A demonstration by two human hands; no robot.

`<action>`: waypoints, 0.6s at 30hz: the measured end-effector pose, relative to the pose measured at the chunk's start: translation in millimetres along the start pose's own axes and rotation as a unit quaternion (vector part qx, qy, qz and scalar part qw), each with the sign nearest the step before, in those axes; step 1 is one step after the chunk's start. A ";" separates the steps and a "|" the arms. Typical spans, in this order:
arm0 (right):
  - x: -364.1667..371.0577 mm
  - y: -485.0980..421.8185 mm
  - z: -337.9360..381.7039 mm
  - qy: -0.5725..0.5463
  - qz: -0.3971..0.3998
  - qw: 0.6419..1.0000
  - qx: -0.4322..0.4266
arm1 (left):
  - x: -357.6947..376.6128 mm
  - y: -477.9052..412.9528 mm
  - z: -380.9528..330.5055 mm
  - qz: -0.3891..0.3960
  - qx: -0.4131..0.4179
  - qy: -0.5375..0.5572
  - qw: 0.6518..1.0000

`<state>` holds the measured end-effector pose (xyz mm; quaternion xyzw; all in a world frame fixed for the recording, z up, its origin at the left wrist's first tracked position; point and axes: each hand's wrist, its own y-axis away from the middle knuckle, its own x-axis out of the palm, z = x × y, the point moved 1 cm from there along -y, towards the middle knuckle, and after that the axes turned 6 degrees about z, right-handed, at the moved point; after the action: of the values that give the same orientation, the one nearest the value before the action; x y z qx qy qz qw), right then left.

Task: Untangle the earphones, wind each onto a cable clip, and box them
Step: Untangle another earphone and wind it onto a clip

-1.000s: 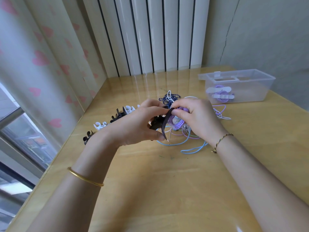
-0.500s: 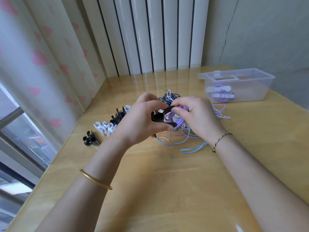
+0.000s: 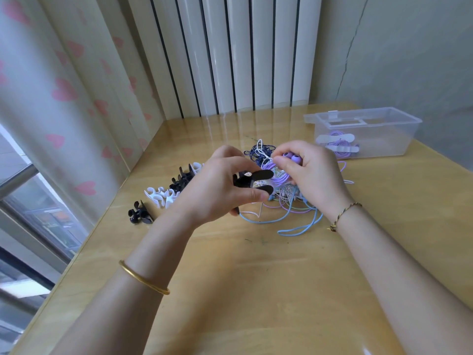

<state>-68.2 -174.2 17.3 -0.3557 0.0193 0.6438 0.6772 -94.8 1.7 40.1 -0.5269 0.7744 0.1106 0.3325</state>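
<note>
My left hand (image 3: 217,190) grips a black cable clip (image 3: 252,181), its two flat arms pointing right. My right hand (image 3: 311,175) pinches a coiled purple earphone (image 3: 280,172) next to the clip, the two purple earbuds (image 3: 291,157) showing above my fingers. Under both hands lies a tangle of earphones (image 3: 289,208) in light blue, white, dark blue and green. A clear plastic box (image 3: 363,135) at the right back holds a purple earphone wound on a white clip (image 3: 337,144).
A row of spare black and white cable clips (image 3: 163,194) lies on the wooden table (image 3: 256,278) left of my hands. A curtain and window bound the left side, a wall and white slats the back.
The black clip has turned so its arms lie flat and point right. My right hand has lifted the purple coil, and the earbuds now show above my fingers.
</note>
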 end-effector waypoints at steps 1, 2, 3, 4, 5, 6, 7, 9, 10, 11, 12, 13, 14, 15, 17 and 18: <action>2.6 0.7 1.2 0.004 -0.003 1.000 -0.007 | 2.0 -0.6 -1.6 0.001 -0.002 -0.005 1.000; 5.3 1.5 2.8 0.018 -0.005 1.000 -0.021 | 3.2 -1.6 -3.1 -0.001 -0.004 -0.011 1.000; 7.6 2.3 4.3 0.041 -0.010 0.998 -0.039 | 3.9 -2.3 -4.6 -0.005 -0.008 -0.018 1.000; 9.4 2.8 5.0 0.064 -0.017 0.996 -0.055 | 4.3 -2.7 -5.9 -0.009 -0.011 -0.024 1.000; 10.4 2.9 5.1 0.080 -0.025 0.994 -0.067 | 4.4 -2.7 -7.3 -0.012 -0.013 -0.029 0.999; 10.7 2.7 4.9 0.087 -0.035 0.993 -0.074 | 4.5 -2.7 -8.6 -0.015 -0.016 -0.034 0.999; 10.6 2.8 4.8 0.088 -0.043 0.992 -0.079 | 4.5 -2.5 -10.1 -0.017 -0.018 -0.042 0.999; 10.8 3.5 5.2 0.078 -0.052 0.991 -0.090 | 4.4 -3.2 -12.2 -0.017 -0.024 -0.064 0.998; 11.1 4.1 5.7 0.068 -0.051 0.992 -0.093 | 4.2 -3.8 -12.8 -0.016 -0.029 -0.076 0.997; 11.4 4.8 6.1 0.057 -0.046 0.993 -0.095 | 4.1 -4.5 -13.0 -0.016 -0.034 -0.086 0.996; 11.8 5.4 6.2 0.048 -0.040 0.993 -0.098 | 4.0 -4.9 -13.2 -0.016 -0.038 -0.091 0.995; 12.3 5.9 6.0 0.045 -0.034 0.993 -0.101 | 4.2 -5.0 -13.3 -0.016 -0.042 -0.095 0.994; 12.8 6.1 5.7 0.044 -0.031 0.993 -0.104 | 4.4 -5.2 -13.5 -0.016 -0.046 -0.099 0.994; 13.3 6.5 5.0 0.043 -0.030 0.993 -0.105 | 4.9 -5.3 -13.7 -0.017 -0.050 -0.104 0.993; 15.0 7.5 4.0 0.038 -0.033 0.993 -0.106 | 5.8 -5.8 -13.9 -0.025 -0.059 -0.119 0.991; 16.4 8.5 4.0 0.035 -0.036 0.993 -0.106 | 6.2 -6.3 -14.0 -0.032 -0.064 -0.127 0.989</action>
<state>-74.7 -158.8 8.5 -0.4480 -0.0378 0.6046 0.6575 -96.2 -12.8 47.9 -0.5531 0.6998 0.2157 0.3973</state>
